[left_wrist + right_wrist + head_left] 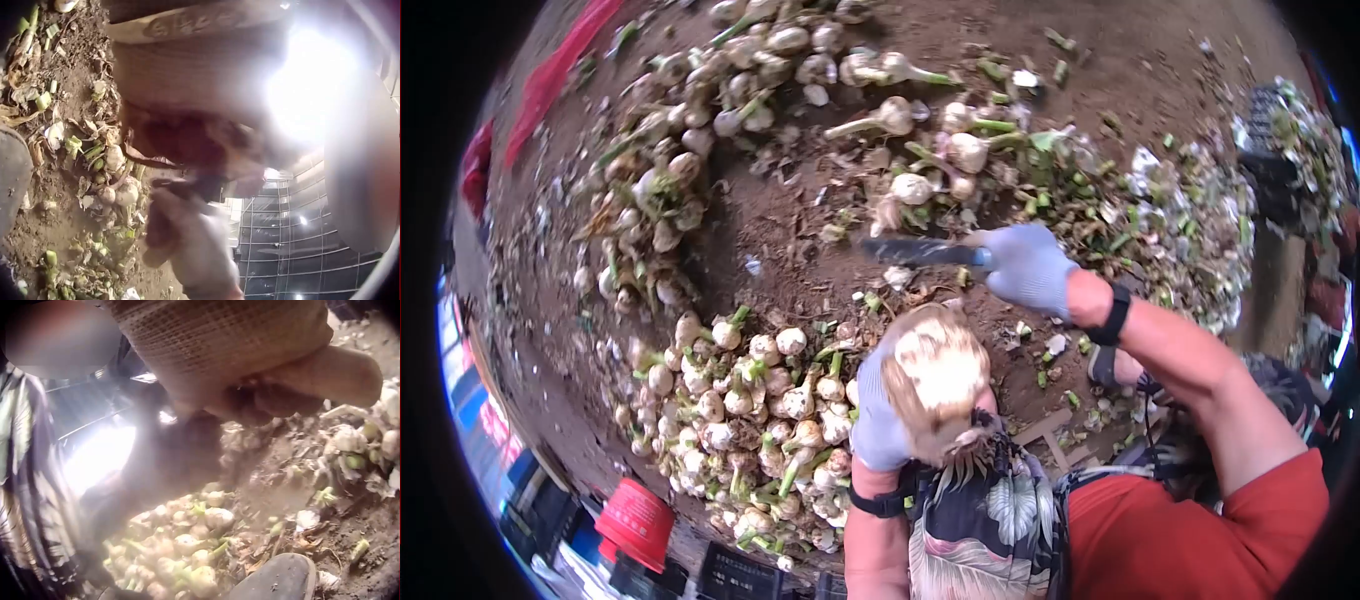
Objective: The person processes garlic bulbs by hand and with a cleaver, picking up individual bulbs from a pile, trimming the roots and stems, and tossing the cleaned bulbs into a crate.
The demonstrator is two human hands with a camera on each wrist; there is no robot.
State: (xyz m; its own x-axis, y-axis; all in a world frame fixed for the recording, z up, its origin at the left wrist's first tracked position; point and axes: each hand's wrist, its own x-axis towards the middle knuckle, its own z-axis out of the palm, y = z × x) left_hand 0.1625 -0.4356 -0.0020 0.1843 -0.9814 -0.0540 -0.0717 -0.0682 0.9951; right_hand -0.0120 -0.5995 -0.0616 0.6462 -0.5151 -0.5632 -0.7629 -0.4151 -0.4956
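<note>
In the head view my gloved right hand (1028,268) grips a knife (920,252), its dark blade blurred and pointing left over bare soil. My gloved left hand (878,408) lies along the left side of a pale tan, rounded, block-like thing (940,375) with strong glare on top. That thing hides most of the left fingers, and I cannot tell whether they are curled. Blurred wood grain (187,69) fills the upper left wrist view. The right wrist view shows the curled fingers of the right glove (237,356).
A heap of garlic bulbs (770,400) lies left of the left hand. More garlic with stems (665,190) curves across the far ground. Cut stems and peel (1140,215) spread to the right. A red bucket (636,522) stands at lower left; a shoe (275,581) is near.
</note>
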